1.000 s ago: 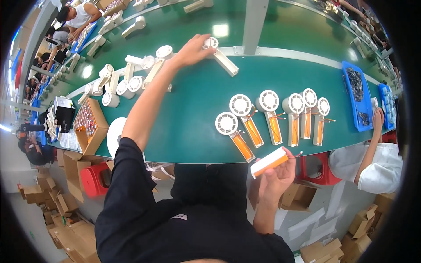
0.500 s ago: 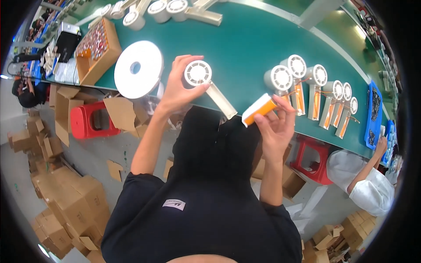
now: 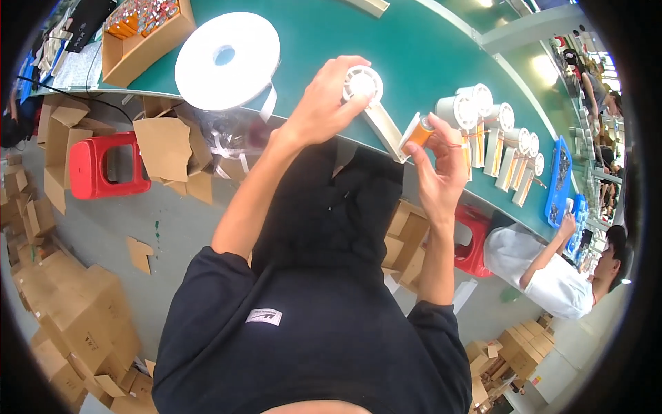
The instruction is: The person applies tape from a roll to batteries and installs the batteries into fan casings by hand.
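Head view: our left grip (image 3: 324, 103) is wrapped round the white fan (image 3: 363, 84), our right grip (image 3: 441, 162) pinches the orange battery (image 3: 418, 136) beside its handle (image 3: 383, 127) near the bench (image 3: 317, 38) edge, seemingly a pairing step calling for careful alignment next.

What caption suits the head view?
Left hand grips a white fan, right hand an orange cylinder with a white strip, at the green table.

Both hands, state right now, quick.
Left hand: closed around the round head of a white fan.
Right hand: closed, fingers and thumb pinching an orange battery.
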Motion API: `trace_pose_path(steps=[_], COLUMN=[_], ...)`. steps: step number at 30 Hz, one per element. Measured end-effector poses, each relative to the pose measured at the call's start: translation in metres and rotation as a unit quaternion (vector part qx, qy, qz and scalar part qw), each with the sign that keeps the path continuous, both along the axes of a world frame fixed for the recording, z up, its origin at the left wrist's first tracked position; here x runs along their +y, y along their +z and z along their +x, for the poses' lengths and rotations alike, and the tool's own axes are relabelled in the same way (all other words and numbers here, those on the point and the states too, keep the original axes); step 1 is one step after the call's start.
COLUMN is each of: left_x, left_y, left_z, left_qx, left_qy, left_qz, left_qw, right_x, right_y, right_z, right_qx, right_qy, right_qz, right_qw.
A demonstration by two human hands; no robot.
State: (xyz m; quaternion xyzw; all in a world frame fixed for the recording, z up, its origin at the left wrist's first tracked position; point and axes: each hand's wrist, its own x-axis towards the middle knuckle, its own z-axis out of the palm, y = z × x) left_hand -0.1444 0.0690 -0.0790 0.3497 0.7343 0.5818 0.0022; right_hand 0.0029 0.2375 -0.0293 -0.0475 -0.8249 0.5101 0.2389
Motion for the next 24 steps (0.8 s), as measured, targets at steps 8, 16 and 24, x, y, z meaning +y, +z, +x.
trace_pose_path(steps=[8, 16, 24], left_x=[0.003, 0.000, 0.000], left_y=[-0.002, -0.002, -0.002], left_z=[-0.002, -0.001, -0.001], left_qx=[0.031, 0.035, 0.046], left_qy=[-0.003, -0.006, -0.007], left_qz=[0.004, -0.009, -0.008], left_qw=[1.000, 0.999, 0.999], right_x=[0.001, -0.002, 0.011], right_y=[-0.004, 0.017, 0.040], right_z=[0.002, -0.007, -0.037], right_qx=[0.014, -0.011, -0.097], right_qy=[0.009, 0.045, 0.197], right_qz=[0.100, 0.258, 0.386], right_qw=[0.995, 0.965, 0.896])
